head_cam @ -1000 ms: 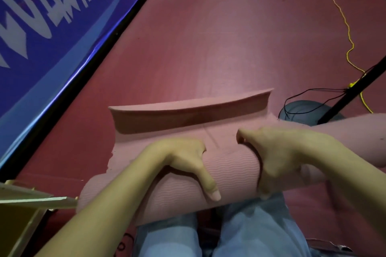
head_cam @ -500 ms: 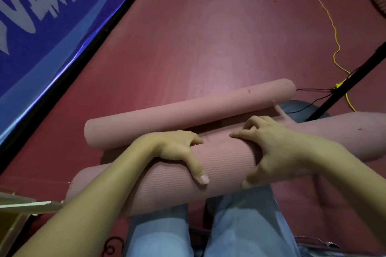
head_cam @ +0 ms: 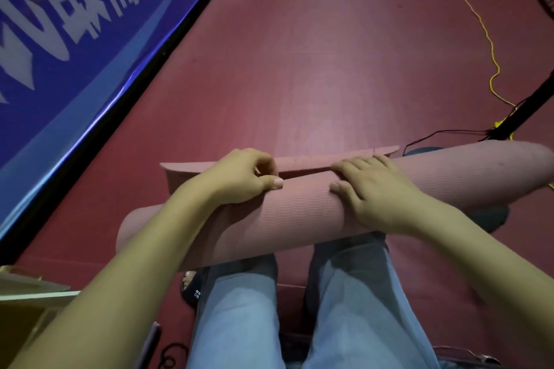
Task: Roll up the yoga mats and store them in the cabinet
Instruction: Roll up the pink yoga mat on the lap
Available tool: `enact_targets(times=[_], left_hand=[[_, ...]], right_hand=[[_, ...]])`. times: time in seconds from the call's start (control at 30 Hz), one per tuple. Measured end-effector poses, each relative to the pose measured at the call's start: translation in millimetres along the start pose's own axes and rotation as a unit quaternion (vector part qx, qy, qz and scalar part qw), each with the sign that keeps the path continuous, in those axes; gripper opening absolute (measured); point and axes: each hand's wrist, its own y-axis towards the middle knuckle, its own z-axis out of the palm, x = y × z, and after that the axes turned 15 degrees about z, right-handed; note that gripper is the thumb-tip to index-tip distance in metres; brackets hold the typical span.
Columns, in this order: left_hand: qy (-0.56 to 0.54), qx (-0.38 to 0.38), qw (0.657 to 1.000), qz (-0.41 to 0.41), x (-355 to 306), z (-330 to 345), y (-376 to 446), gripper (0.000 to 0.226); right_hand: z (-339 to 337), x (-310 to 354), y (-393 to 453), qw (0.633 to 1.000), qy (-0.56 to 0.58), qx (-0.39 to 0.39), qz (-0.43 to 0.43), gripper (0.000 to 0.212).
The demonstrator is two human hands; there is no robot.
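Observation:
A pink yoga mat (head_cam: 299, 219), almost fully rolled, lies crosswise on the red floor in front of my knees. Its last short flap (head_cam: 311, 163) still sticks out flat on the far side. My left hand (head_cam: 242, 178) sits on top of the roll left of centre, its fingers curled into the seam between roll and flap and its thumb pressed on the roll. My right hand (head_cam: 374, 192) lies over the top of the roll right of centre, its fingers spread and pressing down near the seam. The roll's right end (head_cam: 509, 165) reaches the frame's edge.
A blue banner (head_cam: 75, 54) with a black base runs along the left. A yellow cord (head_cam: 485, 36), a black pole (head_cam: 527, 111) and its dark base (head_cam: 422, 150) are at the right. A wooden cabinet edge (head_cam: 27, 293) shows at lower left. Red floor (head_cam: 299, 54) stretches ahead.
The roll has turned forward and taken in most of the loose end, leaving only a short flap. Both hands have shifted from the near side up to the roll's top.

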Motion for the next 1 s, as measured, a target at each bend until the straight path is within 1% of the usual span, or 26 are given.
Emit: enact_targets(times=[0.07, 0.1, 0.13, 0.2, 0.23, 0.27, 0.3, 0.33, 0.4, 0.43, 0.47, 0.53, 0.6, 0.7, 0.93, 1.0], left_hand=[[0.05, 0.014, 0.999, -0.003, 2.7, -1.0, 0.2, 0.022], [0.059, 0.027, 0.998, -0.003, 2.4, -3.1, -0.4, 0.03], [0.062, 0.045, 0.997, -0.004, -0.9, -6.0, -1.4, 0.042], [0.055, 0.091, 0.994, 0.002, -7.5, -9.4, -4.3, 0.068], [0.041, 0.113, 0.993, 0.013, -11.7, -8.9, -6.2, 0.076], [0.019, 0.129, 0.991, 0.026, -15.1, -6.3, -7.9, 0.081], [0.007, 0.137, 0.99, 0.031, -17.1, -1.9, -9.6, 0.092], [0.022, 0.141, 0.989, 0.026, -18.1, 3.2, -10.7, 0.105], [0.102, 0.145, 0.984, 0.004, -18.0, 14.3, -9.8, 0.127], [0.13, 0.147, 0.981, -0.005, -17.6, 19.2, -7.7, 0.129], [0.149, 0.147, 0.978, -0.014, -19.5, 22.8, -5.8, 0.126], [0.174, 0.118, 0.977, -0.022, -23.7, 28.3, -4.5, 0.115], [0.197, 0.083, 0.977, -0.012, -27.1, 34.4, -8.0, 0.112], [0.236, 0.077, 0.969, 0.015, -30.7, 37.1, -15.6, 0.104], [0.167, 0.122, 0.978, 0.019, -37.8, 26.4, -19.2, 0.098], [0.12, 0.148, 0.982, 0.008, -42.1, 28.6, -23.0, 0.096]], right_hand=[[0.9, -1.6, 6.6, 1.0, 0.008, -0.01, -0.003, 0.084], [-0.1, -2.8, 8.6, 1.0, -0.001, -0.006, -0.006, 0.087], [-1.1, -3.7, 9.9, 1.0, -0.02, 0.004, -0.013, 0.093], [-4.0, -3.3, 11.1, 0.995, -0.08, 0.039, -0.032, 0.115], [-5.8, -3.2, 12.8, 0.992, -0.108, 0.057, -0.037, 0.124], [-7.9, -3.3, 15.5, 0.989, -0.122, 0.069, -0.039, 0.128], [-10.0, -3.5, 18.7, 0.989, -0.122, 0.078, -0.038, 0.129], [-12.4, -3.4, 21.6, 0.989, -0.115, 0.084, -0.037, 0.126], [-17.3, -2.1, 25.4, 0.99, -0.095, 0.092, -0.037, 0.117], [-20.5, -1.0, 27.1, 0.991, -0.085, 0.098, -0.034, 0.111], [-24.1, 0.6, 27.8, 0.991, -0.076, 0.104, -0.031, 0.106], [-29.8, 3.1, 28.0, 0.991, -0.068, 0.113, -0.024, 0.099], [-33.1, 5.1, 23.3, 0.99, -0.083, 0.111, -0.023, 0.099], [-32.0, 4.9, 13.0, 0.987, -0.119, 0.107, -0.033, 0.103], [-46.2, 5.9, -5.3, 0.975, -0.057, 0.215, 0.011, 0.089], [-46.7, 4.7, -9.1, 0.964, -0.037, 0.262, 0.027, 0.086]])
